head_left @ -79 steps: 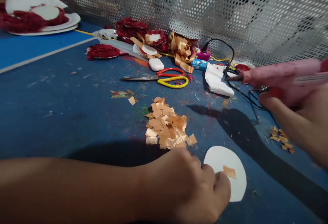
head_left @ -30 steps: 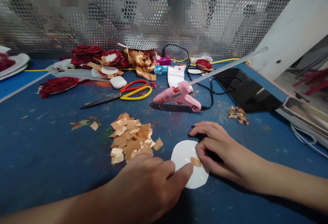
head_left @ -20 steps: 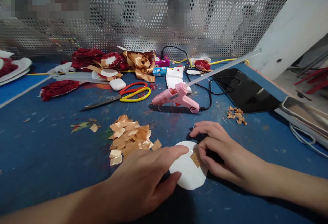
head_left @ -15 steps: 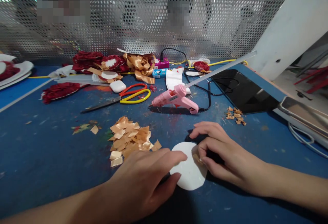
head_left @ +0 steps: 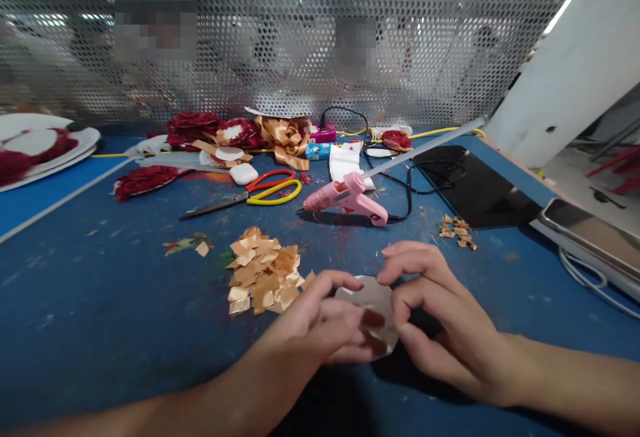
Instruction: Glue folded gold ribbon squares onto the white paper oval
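Observation:
A round white paper disc (head_left: 373,294), now in shade, lies between my two hands just above the blue table. My left hand (head_left: 330,324) reaches over its left side with fingers apart; the fingers throw shadows on the disc. At the right edge, my right hand (head_left: 435,310) has thumb and index finger pinched on the disc, its other fingers curled above. Any scrap in that pinch is hidden. Left of the disc lies a heap of gold ribbon squares (head_left: 265,270). Beyond the hands a pink glue gun (head_left: 345,197) with a long clear glue stick (head_left: 425,148) rests on its side.
Scissors with red and yellow handles (head_left: 273,190) lie behind the heap. Dark red ribbon flowers (head_left: 193,129) and gold ribbon (head_left: 285,137) line the back by a perforated metal screen (head_left: 300,37). A black tablet (head_left: 480,190) and a phone (head_left: 595,230) are at right.
My left hand has turned and opened its fingers over the disc, which looks darker. My right hand stays at the disc's right edge; the gold scrap seen there is hidden. The view has shifted slightly.

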The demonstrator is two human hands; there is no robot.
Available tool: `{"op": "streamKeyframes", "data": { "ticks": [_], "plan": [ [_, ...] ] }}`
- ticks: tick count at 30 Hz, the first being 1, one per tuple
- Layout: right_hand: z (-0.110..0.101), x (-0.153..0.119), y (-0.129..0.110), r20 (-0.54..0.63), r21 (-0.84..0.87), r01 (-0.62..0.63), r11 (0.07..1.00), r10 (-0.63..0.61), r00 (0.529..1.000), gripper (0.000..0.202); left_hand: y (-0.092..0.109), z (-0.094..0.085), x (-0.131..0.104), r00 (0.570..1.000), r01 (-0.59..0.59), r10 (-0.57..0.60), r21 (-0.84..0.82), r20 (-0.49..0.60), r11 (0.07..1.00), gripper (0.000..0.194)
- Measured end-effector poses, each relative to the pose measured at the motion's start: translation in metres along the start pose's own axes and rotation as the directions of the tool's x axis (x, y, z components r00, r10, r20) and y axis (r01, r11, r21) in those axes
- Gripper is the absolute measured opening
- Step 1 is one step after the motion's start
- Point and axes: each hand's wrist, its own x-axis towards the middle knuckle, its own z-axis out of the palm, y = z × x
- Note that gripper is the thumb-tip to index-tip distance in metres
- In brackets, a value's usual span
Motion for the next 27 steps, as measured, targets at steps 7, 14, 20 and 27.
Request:
{"op": "streamKeyframes", "data": {
  "ticks": [7, 14, 20, 27],
  "plan": [
    [0.001, -0.002, 0.002, 0.001, -0.014, 0.066, 0.998, -0.066, 0.998, 0.013, 0.000, 0.000, -0.001, 0.935, 0.312, -0.223, -0.340, 0.275, 0.887, 0.038],
    [0.000, -0.003, 0.005, 0.027, -0.036, 0.055, 0.998, -0.054, 0.998, 0.015, -0.003, -0.007, 0.003, 0.966, 0.229, -0.142, -0.461, 0.216, 0.857, 0.032],
    [-0.004, 0.001, 0.004, -0.021, -0.062, 0.029, 0.998, -0.030, 0.999, 0.015, -0.002, -0.004, 0.003, 0.986, 0.165, -0.139, -0.418, 0.091, 0.894, 0.028],
    [-0.003, 0.003, 0.004, 0.001, -0.072, 0.034, 0.997, -0.034, 0.999, 0.015, -0.003, -0.004, 0.003, 0.981, 0.177, -0.127, -0.401, 0.149, 0.899, 0.023]
  ]
}}
